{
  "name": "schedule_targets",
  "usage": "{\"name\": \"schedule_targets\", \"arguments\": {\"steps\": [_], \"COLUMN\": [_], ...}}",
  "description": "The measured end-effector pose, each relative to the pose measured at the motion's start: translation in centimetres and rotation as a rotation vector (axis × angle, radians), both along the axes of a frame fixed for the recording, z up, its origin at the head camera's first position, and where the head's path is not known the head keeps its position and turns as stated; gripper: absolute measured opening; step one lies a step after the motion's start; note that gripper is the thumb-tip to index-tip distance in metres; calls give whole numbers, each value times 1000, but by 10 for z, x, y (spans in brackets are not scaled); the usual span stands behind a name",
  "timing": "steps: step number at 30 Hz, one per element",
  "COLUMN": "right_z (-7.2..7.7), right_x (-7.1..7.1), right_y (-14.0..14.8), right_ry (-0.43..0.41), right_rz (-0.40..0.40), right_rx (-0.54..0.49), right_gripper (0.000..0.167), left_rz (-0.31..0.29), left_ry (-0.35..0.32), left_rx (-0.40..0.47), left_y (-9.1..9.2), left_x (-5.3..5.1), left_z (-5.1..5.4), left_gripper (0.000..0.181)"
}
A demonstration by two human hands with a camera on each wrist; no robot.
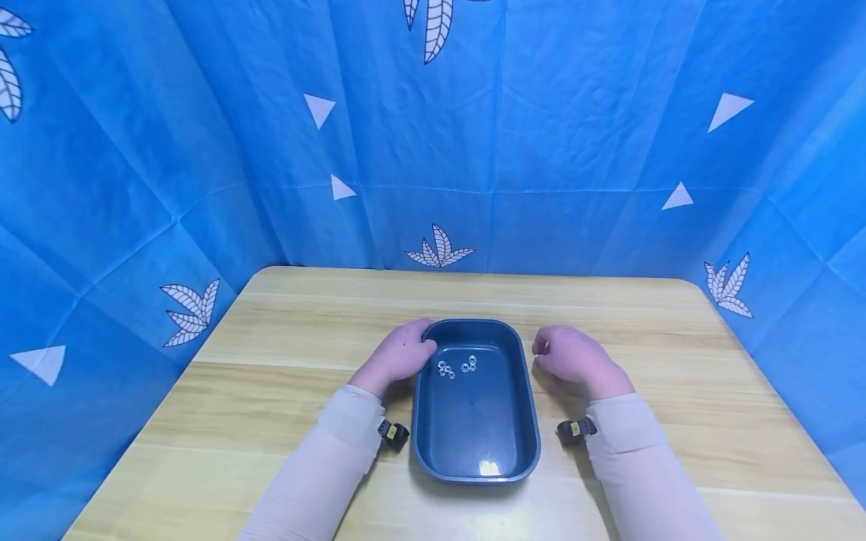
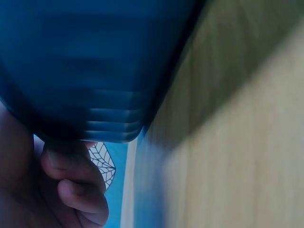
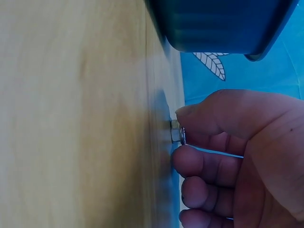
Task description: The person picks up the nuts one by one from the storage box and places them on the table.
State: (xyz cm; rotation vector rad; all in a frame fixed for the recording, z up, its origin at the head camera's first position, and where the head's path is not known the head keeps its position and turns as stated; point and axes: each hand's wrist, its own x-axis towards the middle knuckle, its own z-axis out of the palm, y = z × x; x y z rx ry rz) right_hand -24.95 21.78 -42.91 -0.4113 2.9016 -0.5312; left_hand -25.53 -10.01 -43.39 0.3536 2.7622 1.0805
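Note:
A dark blue-grey tray (image 1: 473, 428) lies on the table, holding several small shiny nuts (image 1: 452, 375) in two groups towards its far end. My left hand (image 1: 399, 353) grips the tray's far left corner; in the left wrist view the fingers of that hand (image 2: 71, 183) curl beside the tray's ribbed wall (image 2: 114, 114). To the right of the tray, my right hand (image 1: 575, 357) is low over the table. The right wrist view has the thumb and forefinger of this hand (image 3: 256, 142) pinching a small metal nut (image 3: 175, 131) at the table surface, the other fingers curled.
The wooden table (image 1: 291, 315) extends around the tray on all sides. Blue cloth with white leaf and triangle prints (image 1: 568, 135) hangs behind the table and along both sides.

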Motion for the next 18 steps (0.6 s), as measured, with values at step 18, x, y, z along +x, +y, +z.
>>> {"name": "schedule_targets", "arguments": {"steps": [18], "right_z": [14], "right_x": [3], "right_y": [2], "right_ry": [-18], "right_rz": [-13], "right_rx": [-41], "right_gripper": [17], "left_rz": [3], "left_ry": [-10], "left_rx": [3], "left_y": [0], "left_x": [-1], "left_z": [-1], "left_gripper": [42]}}
